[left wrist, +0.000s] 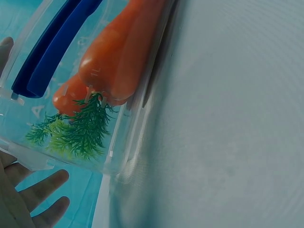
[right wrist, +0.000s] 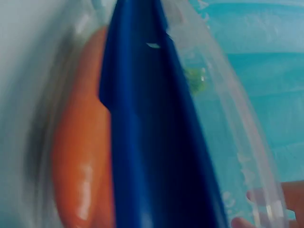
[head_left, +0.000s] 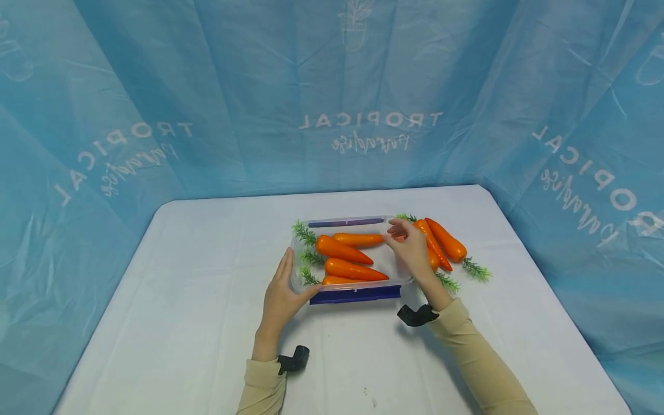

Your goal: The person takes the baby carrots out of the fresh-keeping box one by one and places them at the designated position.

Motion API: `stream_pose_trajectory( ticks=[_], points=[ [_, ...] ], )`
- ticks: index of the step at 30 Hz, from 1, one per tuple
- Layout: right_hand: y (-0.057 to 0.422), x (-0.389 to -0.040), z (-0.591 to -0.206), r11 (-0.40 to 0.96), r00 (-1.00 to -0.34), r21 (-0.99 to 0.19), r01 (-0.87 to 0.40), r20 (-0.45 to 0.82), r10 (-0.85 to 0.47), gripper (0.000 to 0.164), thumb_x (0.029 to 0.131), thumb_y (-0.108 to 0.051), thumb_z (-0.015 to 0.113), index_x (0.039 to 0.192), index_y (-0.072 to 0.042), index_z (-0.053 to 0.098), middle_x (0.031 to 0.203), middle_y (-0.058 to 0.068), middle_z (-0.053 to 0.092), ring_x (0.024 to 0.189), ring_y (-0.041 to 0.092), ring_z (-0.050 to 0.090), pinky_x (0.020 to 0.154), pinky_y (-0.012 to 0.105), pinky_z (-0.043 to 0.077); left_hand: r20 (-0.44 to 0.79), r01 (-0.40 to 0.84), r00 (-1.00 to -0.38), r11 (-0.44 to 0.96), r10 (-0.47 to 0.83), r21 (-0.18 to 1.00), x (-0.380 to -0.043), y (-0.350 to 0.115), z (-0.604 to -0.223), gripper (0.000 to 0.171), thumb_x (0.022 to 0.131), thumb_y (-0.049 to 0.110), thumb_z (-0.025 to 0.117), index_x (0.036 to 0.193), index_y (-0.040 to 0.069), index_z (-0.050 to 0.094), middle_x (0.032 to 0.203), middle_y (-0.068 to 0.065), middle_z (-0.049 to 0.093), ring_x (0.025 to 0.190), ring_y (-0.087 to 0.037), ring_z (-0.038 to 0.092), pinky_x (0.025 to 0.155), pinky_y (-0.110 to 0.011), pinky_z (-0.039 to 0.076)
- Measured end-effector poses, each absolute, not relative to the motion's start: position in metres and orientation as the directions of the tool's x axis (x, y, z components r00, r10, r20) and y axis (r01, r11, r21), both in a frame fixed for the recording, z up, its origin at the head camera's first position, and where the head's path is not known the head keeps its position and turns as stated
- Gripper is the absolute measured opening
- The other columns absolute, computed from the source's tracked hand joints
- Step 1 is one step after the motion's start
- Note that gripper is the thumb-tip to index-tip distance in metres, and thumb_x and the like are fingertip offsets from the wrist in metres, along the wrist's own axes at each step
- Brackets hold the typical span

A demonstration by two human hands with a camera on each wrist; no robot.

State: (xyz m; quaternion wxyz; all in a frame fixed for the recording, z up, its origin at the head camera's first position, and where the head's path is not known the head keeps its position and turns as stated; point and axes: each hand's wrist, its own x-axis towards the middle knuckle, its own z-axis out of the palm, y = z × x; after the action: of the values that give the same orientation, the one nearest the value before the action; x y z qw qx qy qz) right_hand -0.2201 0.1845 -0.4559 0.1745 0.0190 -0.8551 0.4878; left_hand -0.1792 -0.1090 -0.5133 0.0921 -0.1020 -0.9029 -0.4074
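Note:
A clear plastic container (head_left: 383,275) with blue clip flaps (head_left: 355,294) stands on the table. Several orange carrots (head_left: 358,269) lie in it, their green tops to the left. My left hand (head_left: 280,297) spans its front left corner, thumb at the front rim and fairly straight fingers along the left wall. In the left wrist view some of those fingers (left wrist: 45,190) are spread beside the container. My right hand (head_left: 412,248) reaches over the right end, its thumb and fingers pinching the tip of the rearmost carrot (head_left: 358,240). A blue flap hides most of that hand's work in the right wrist view.
More carrots (head_left: 447,241) with leafy tops (head_left: 474,269) lie on the table just right of the container, partly behind my right forearm. The white table (head_left: 207,300) is bordered at the back and sides by a blue printed curtain (head_left: 259,86).

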Motion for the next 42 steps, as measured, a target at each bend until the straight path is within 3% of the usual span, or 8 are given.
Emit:
stream_pose_trajectory(
  ticks=[7, 13, 24, 32, 42],
  points=[
    [0.167, -0.221, -0.466, 0.581, -0.954, -0.775, -0.249, 0.300, -0.010, 0.037, 0.082, -0.009, 0.073, 0.116, 0.002, 0.062, 0.094, 0.019, 0.070, 0.087, 0.031, 0.066, 0.080, 0.046, 0.050, 0.267, 0.275, -0.957, 0.649, 0.115, 0.709, -0.180, -0.108, -0.512, 0.106, 0.073, 0.053, 0.075, 0.152, 0.010, 0.021, 0.159, -0.009, 0.023, 0.142, -0.035, 0.032, 0.112, -0.055, 0.033],
    [0.158, -0.218, -0.467, 0.590, -0.967, -0.766, -0.255, 0.205, -0.151, 0.035, 0.082, -0.008, 0.072, 0.114, 0.003, 0.063, 0.094, 0.016, 0.071, 0.083, 0.028, 0.067, 0.079, 0.041, 0.056, 0.250, 0.260, -0.962, 0.645, 0.109, 0.719, -0.178, -0.108, -0.514, 0.107, 0.072, 0.052, 0.076, 0.153, 0.010, 0.020, 0.159, -0.008, 0.023, 0.143, -0.034, 0.031, 0.112, -0.054, 0.032],
    [0.157, -0.218, -0.471, 0.636, -0.927, -0.714, -0.293, 0.050, -0.371, 0.038, 0.082, -0.009, 0.073, 0.116, 0.003, 0.062, 0.094, 0.015, 0.071, 0.084, 0.024, 0.067, 0.078, 0.034, 0.059, 0.254, 0.265, -0.960, 0.653, 0.114, 0.709, -0.178, -0.108, -0.514, 0.106, 0.072, 0.051, 0.076, 0.152, 0.008, 0.021, 0.159, -0.009, 0.023, 0.143, -0.033, 0.031, 0.112, -0.053, 0.032],
    [0.158, -0.218, -0.469, 0.656, -0.924, -0.720, -0.226, -0.054, -0.378, 0.035, 0.082, -0.008, 0.073, 0.113, 0.005, 0.063, 0.102, 0.020, 0.070, 0.092, 0.030, 0.066, 0.080, 0.036, 0.058, 0.252, 0.259, -0.962, 0.653, 0.107, 0.712, -0.178, -0.109, -0.511, 0.106, 0.072, 0.052, 0.076, 0.152, 0.009, 0.021, 0.159, -0.010, 0.024, 0.142, -0.034, 0.032, 0.112, -0.053, 0.033],
    [0.157, -0.223, -0.472, 0.714, -0.921, -0.685, -0.141, -0.173, -0.348, 0.034, 0.079, -0.015, 0.077, 0.106, 0.001, 0.065, 0.102, 0.015, 0.069, 0.086, 0.021, 0.063, 0.082, 0.036, 0.057, 0.248, 0.256, -0.963, 0.650, 0.107, 0.715, -0.179, -0.109, -0.513, 0.106, 0.073, 0.052, 0.076, 0.153, 0.010, 0.020, 0.159, -0.010, 0.024, 0.143, -0.033, 0.030, 0.113, -0.053, 0.031]
  ],
)
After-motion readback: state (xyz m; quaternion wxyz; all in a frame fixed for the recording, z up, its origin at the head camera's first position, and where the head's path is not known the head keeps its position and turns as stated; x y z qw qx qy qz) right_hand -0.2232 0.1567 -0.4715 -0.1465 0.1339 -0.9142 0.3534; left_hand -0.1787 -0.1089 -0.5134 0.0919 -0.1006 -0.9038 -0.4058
